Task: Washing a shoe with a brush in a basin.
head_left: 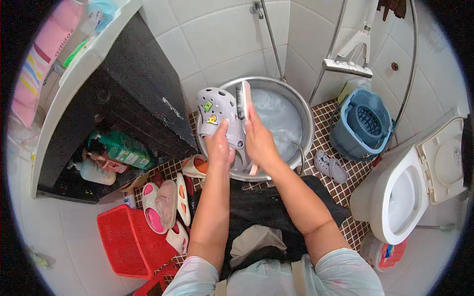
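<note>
The floor (345, 190) is laid with small brown mosaic tiles; the walls (222, 39) are large white tiles. A round metal basin (301, 106) of cloudy water stands on the floor against the wall. To its right stand a blue mop bucket (363, 123) and, further right, a white toilet (410, 192) with the lid raised. A second grey clog (330, 166) lies on the tiles between basin and bucket. To the left, a dark cabinet (133, 84) under a white counter holds bottles on its lower shelf. A red plastic basket (126, 241) and several pink and orange slippers (165, 204) lie on the floor beside it.

The left hand (219, 148) holds a grey clog (219, 111) over the near rim of the basin, fingers wrapped around the heel end and thumb pressed on its top. The right hand (259, 140) grips a scrubbing brush (242, 98), fingers closed round the handle, bristles against the side of the clog.

The brush handle is mostly hidden under the right hand. The basin bottom cannot be seen through the water. The basket, the toilet and the counter are cut off or bent by the dark picture rim.
</note>
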`<state>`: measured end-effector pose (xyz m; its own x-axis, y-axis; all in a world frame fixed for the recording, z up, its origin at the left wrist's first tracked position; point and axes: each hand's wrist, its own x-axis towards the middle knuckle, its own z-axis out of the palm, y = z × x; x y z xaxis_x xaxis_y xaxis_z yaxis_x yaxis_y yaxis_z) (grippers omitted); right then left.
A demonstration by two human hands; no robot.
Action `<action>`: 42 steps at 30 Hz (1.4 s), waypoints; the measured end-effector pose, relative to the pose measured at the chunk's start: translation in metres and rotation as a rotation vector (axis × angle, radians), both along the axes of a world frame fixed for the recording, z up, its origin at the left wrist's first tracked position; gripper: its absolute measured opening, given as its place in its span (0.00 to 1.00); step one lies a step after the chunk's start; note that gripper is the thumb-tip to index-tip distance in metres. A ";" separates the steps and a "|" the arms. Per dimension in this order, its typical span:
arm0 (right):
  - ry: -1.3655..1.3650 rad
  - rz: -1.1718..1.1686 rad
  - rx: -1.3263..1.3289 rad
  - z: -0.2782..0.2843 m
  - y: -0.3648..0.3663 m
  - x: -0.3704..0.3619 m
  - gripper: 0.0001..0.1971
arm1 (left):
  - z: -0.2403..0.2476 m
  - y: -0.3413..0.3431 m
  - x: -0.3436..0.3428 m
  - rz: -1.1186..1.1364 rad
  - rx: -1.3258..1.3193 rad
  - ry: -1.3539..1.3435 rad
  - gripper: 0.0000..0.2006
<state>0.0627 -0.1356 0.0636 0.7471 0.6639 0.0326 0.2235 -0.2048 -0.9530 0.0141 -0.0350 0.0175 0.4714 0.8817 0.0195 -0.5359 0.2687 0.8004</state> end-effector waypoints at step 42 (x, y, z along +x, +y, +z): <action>-0.418 0.143 -0.126 -0.006 -0.011 -0.008 0.25 | 0.014 0.001 -0.022 -0.300 0.471 0.353 0.16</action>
<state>0.0550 -0.1464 0.0571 0.5873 0.7778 0.2239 0.6181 -0.2525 -0.7444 -0.0076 -0.0338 0.0311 0.7437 0.6465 0.1703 -0.1764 -0.0559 0.9827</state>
